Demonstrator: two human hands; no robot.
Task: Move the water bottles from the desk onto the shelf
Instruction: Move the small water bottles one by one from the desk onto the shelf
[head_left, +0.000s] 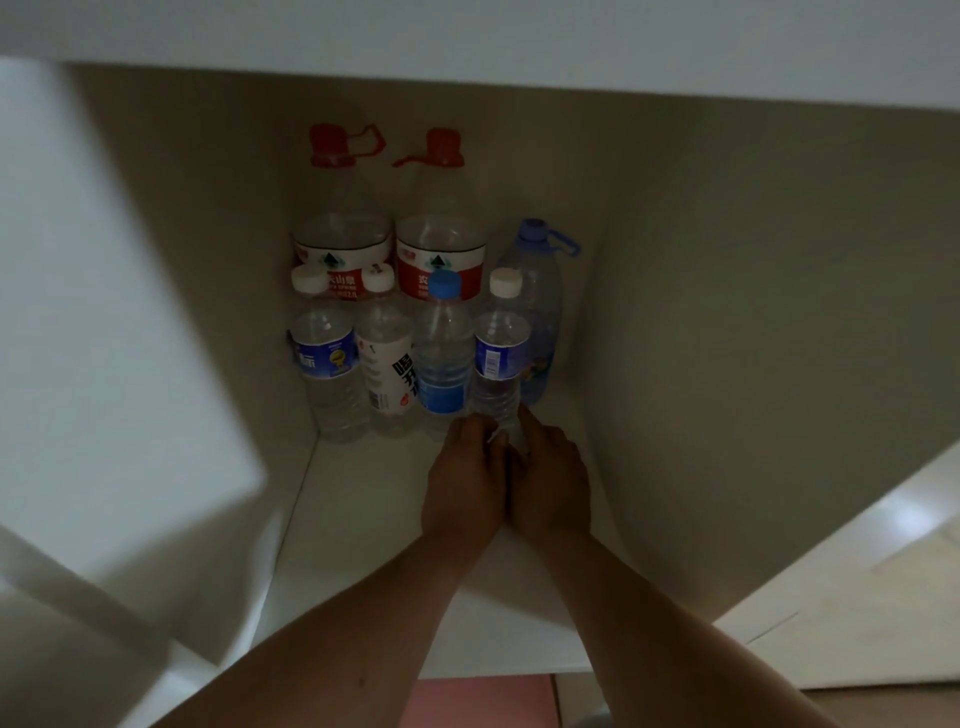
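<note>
Nearest us, our left hand and right hand curl together round the base of a bottle at the right end of the front row on the shelf. We judge it nearly set down. Three other bottles stand to its left, with three big jugs behind along the back wall. The table is out of view, so we cannot tell what remains.
</note>
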